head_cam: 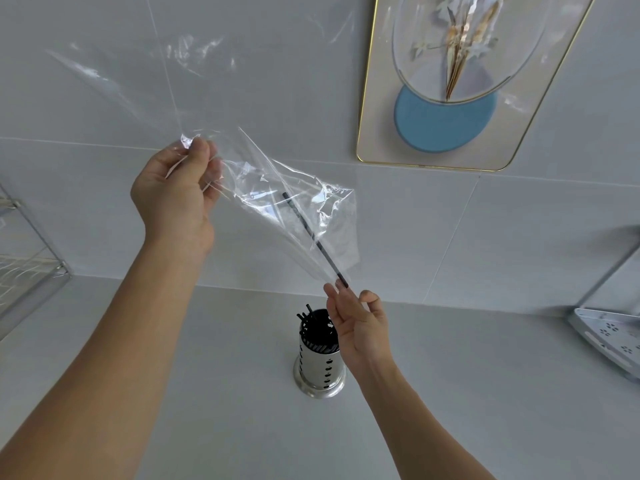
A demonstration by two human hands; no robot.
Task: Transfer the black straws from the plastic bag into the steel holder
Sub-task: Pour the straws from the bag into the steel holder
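Note:
My left hand (176,192) is raised and pinches the top of a clear plastic bag (277,199), which hangs slanting down to the right. One black straw (313,237) lies inside the bag, its lower end poking out of the bag's mouth. My right hand (356,320) sits just below that end, fingertips touching or nearly touching the straw tip, fingers apart. Under the right hand a perforated steel holder (317,362) stands upright on the counter with several black straws (313,327) in it.
A grey counter (207,393) meets a tiled wall. A gold-framed picture (450,98) hangs at the upper right. A wire rack (24,258) stands at the left edge and a perforated metal corner shelf (609,337) at the right.

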